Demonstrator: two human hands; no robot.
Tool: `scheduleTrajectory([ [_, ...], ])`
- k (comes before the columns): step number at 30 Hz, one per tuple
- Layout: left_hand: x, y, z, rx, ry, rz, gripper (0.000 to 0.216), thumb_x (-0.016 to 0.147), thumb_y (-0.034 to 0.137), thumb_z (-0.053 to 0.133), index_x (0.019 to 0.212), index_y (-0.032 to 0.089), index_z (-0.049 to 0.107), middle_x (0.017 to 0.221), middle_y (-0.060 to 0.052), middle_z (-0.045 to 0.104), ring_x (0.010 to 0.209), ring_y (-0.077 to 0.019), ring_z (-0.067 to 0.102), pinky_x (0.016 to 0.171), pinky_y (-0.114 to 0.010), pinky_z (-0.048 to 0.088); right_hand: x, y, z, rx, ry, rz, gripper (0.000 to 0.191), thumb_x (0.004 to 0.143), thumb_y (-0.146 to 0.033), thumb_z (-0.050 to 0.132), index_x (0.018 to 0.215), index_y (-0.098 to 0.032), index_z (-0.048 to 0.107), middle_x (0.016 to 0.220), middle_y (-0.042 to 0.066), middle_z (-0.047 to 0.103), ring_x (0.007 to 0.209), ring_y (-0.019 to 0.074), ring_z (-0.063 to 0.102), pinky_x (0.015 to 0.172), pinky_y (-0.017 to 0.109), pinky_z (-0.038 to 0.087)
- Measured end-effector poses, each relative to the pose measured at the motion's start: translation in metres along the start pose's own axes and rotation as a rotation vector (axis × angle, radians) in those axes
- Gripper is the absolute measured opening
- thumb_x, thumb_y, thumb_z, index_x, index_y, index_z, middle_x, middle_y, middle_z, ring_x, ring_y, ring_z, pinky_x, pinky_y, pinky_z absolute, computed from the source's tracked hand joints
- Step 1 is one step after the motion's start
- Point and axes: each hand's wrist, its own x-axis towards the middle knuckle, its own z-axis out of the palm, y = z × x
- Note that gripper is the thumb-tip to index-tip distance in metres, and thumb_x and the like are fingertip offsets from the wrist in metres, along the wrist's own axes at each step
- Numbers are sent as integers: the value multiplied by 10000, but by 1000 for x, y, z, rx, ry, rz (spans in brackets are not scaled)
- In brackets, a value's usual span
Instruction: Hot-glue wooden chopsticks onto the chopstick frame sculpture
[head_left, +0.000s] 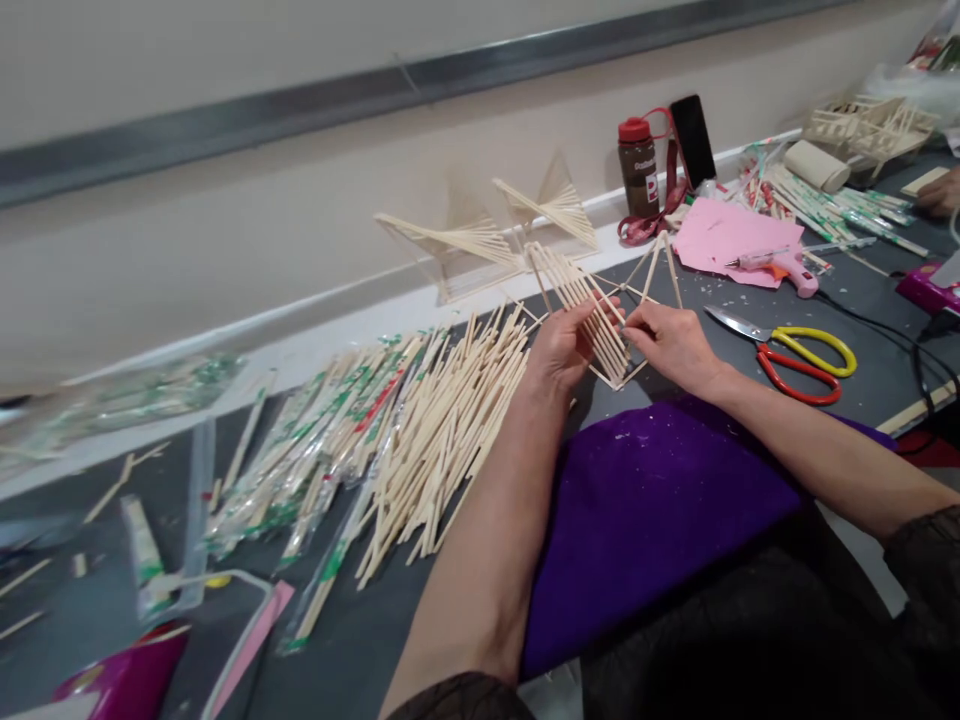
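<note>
Between my hands is a frame built of pale wooden chopsticks (571,283), with a slanted row of sticks laid side by side. My left hand (562,345) is closed around the row's left side, the thumb on top and fingertips showing behind the sticks. My right hand (671,338) pinches at the row's right edge; what exactly lies between its fingertips is hidden. Several thin legs of the frame spread toward the table, one peak (664,245) rising behind my right hand. A pile of loose chopsticks (457,430) lies left of my left forearm.
Two twisted stick models (457,240) lean near the wall. Wrapped chopsticks (322,440) lie left. Scissors (802,365), a glue gun (784,268) with cord, pink paper (712,225), a bottle (637,170) and a phone (691,140) are right. Another person's hand (941,192) shows far right.
</note>
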Motion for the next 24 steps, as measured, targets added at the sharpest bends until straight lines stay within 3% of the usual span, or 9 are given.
scheduleTrajectory([
  [8, 4, 5, -6, 54, 2, 19, 118, 851, 188, 627, 923, 151, 713, 898, -69, 782, 924, -217, 743, 825, -323, 607, 1, -8, -3, -34, -97, 42, 156, 936, -187, 533, 930, -164, 686, 934, 69, 739, 841, 169, 654, 756, 287, 452],
  [12, 2, 7, -6, 47, 19, 13, 99, 861, 176, 625, 913, 147, 704, 867, -57, 779, 888, -193, 746, 835, -305, 602, 2, -10, -5, -69, -151, 53, 198, 957, -197, 507, 1004, -151, 693, 1007, 89, 745, 908, 192, 671, 786, 300, 455],
  [18, 1, 7, -3, 26, 42, 2, 142, 901, 150, 563, 927, 132, 701, 844, -51, 775, 800, -169, 744, 810, -299, 603, 2, -10, -6, -106, -165, 27, 247, 981, -200, 471, 1059, -129, 694, 1062, 105, 732, 983, 199, 671, 844, 301, 461],
  [24, 0, 8, -1, 14, 28, -3, 216, 928, 141, 512, 1016, 124, 708, 826, -55, 772, 863, -188, 745, 854, -322, 599, 1, -7, -3, -110, -136, 13, 249, 963, -185, 458, 1036, -148, 693, 1050, 92, 720, 952, 191, 648, 828, 302, 456],
])
